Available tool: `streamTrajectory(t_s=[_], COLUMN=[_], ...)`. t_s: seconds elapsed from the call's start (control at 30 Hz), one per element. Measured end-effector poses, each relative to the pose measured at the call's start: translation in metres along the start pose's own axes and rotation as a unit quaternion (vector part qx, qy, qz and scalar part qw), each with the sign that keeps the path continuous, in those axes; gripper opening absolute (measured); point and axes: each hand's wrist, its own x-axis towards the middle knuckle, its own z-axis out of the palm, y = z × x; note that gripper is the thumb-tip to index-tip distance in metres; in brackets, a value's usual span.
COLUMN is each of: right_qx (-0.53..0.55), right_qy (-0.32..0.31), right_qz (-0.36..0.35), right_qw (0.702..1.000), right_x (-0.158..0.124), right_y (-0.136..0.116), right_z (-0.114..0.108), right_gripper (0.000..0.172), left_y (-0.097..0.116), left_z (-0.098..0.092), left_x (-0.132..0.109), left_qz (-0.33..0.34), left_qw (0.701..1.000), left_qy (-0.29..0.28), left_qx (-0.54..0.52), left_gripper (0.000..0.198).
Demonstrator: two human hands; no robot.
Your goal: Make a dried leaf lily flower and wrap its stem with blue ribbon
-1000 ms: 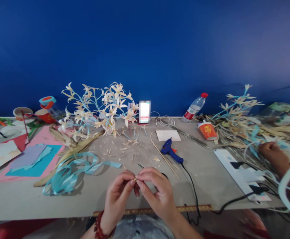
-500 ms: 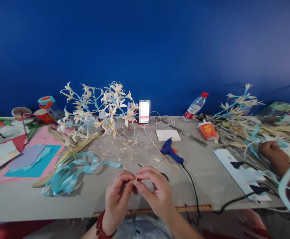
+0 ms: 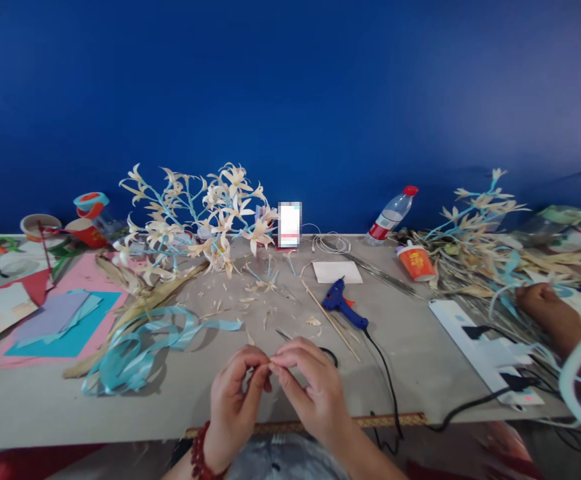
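My left hand [image 3: 238,393] and my right hand [image 3: 315,387] meet fingertip to fingertip above the table's front part, both pinched. Between them is a tiny cream-coloured piece, almost wholly covered by the fingers now. Behind my right hand lies a pair of scissors [image 3: 331,358], partly hidden, with a dark handle loop and blade tip showing. Pale scraps [image 3: 265,320] and short blue-wrapped stems are scattered beyond my hands. A blue glue gun [image 3: 343,303] rests to the right, beside thin sticks [image 3: 329,319]. Light blue ribbon [image 3: 135,353] lies loosely coiled at the left.
Cream flowers on blue stems [image 3: 195,213] stand at the back near a phone [image 3: 289,223]. A bottle [image 3: 393,213], a tilted orange cup [image 3: 415,262] and a power strip [image 3: 475,347] are at right, where another person's hand [image 3: 545,310] works. Coloured paper [image 3: 70,340] lies left.
My fingertips have closed further over the cream-coloured piece, which showed more before. More of the scissors shows behind my right hand. At far right, the other person's second hand has appeared with a blue object.
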Motion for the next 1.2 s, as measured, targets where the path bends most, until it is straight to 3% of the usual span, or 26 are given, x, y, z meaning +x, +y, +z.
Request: streamTrajectory(t_s=[0.33,0.43,0.53,0.63,0.9,1.03,1.2], right_qx=[-0.015,-0.008,0.019,0.037,0.097,0.131,0.128], right_qy=[-0.031,-0.031,-0.052,-0.061,-0.054,-0.047,-0.083], right_qz=[0.02,0.021,0.026,0.03,0.056,0.091,0.118], right_qw=[0.999,0.999,0.998,0.997,0.992,0.986,0.981], right_x=[-0.004,-0.001,0.002,0.003,0.001,0.0,-0.002], right_y=[0.008,0.011,0.015,0.017,0.019,0.021,0.028], right_z=[0.0,-0.003,-0.007,-0.011,-0.014,-0.011,-0.01], right_gripper=[0.012,0.008,0.002,0.004,0.005,0.008,0.013], left_y=[0.0,-0.001,-0.002,-0.001,0.002,-0.002,-0.004], left_z=[-0.007,-0.004,0.001,0.004,0.0,-0.004,-0.01], left_x=[0.001,0.002,0.003,0.004,0.004,0.005,0.012], left_qz=[-0.047,-0.126,-0.223,-0.255,-0.278,-0.239,-0.135], left_qw=[0.997,0.99,0.958,0.934,0.916,0.938,0.974], left_qy=[-0.052,-0.055,-0.074,-0.08,-0.122,-0.148,-0.163], left_qx=[0.035,-0.043,-0.167,-0.238,-0.264,-0.205,-0.084], left_gripper=[0.013,0.018,0.023,0.024,0.023,0.019,0.017])
